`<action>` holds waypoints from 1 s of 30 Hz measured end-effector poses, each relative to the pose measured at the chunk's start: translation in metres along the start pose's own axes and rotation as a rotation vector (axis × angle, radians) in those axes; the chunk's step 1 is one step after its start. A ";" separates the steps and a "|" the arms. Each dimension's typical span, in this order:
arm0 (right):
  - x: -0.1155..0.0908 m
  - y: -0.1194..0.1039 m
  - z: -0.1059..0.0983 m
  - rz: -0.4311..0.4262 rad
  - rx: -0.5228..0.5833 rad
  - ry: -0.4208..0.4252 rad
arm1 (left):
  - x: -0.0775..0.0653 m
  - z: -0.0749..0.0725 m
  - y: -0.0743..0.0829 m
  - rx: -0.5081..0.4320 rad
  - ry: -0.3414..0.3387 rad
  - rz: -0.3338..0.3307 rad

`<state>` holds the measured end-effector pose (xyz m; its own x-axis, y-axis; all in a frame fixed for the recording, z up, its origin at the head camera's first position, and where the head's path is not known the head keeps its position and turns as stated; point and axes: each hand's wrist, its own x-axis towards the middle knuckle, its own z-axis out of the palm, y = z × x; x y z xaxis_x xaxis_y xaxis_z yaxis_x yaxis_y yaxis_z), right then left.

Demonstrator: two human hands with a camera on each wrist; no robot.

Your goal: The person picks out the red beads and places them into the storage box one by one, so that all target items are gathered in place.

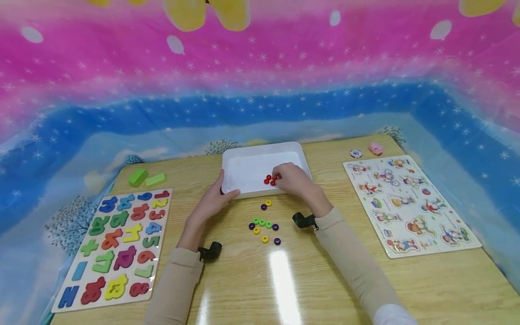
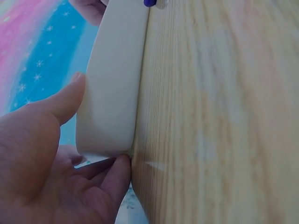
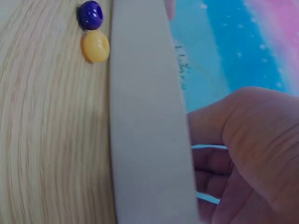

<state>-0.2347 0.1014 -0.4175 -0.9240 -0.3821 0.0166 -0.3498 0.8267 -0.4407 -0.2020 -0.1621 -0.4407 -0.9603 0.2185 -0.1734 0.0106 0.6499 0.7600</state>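
My left hand (image 1: 209, 201) grips the near left corner of a shallow white tray (image 1: 249, 167). In the left wrist view its thumb lies against the rim of the tray wall (image 2: 112, 79), with fingers curled at the bottom corner. Inside the tray my right hand (image 1: 293, 178) reaches down at several red beads (image 1: 266, 181). The wall (image 3: 145, 116) hides its fingertips in the right wrist view, so I cannot tell whether they pinch a bead. Just outside the front wall lie a purple bead (image 3: 90, 15) and a yellow bead (image 3: 96, 45).
Several green beads (image 1: 262, 223), with more purple and yellow ones, lie nearer on the table (image 1: 235, 280). A number puzzle board (image 1: 156, 289) and green blocks (image 1: 138, 177) are left. At right are a picture puzzle board (image 1: 406, 212), a poker chip (image 1: 355, 154) and a pink pig (image 1: 375, 148).
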 end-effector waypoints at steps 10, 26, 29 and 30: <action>-0.024 0.023 -0.025 -0.012 0.037 0.123 | 0.001 -0.013 -0.011 -0.008 0.004 0.035; -0.059 0.086 -0.049 0.075 -0.253 0.273 | -0.022 -0.064 -0.025 0.574 0.265 0.064; -0.064 0.094 -0.048 0.101 -0.269 0.273 | -0.024 -0.063 -0.029 0.605 0.256 0.040; -0.066 0.097 -0.048 0.111 -0.273 0.269 | -0.024 -0.062 -0.030 0.613 0.258 0.034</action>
<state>-0.2154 0.2261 -0.4184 -0.9533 -0.1920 0.2330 -0.2399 0.9503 -0.1985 -0.1964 -0.2323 -0.4202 -0.9918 0.1143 0.0572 0.1252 0.9587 0.2552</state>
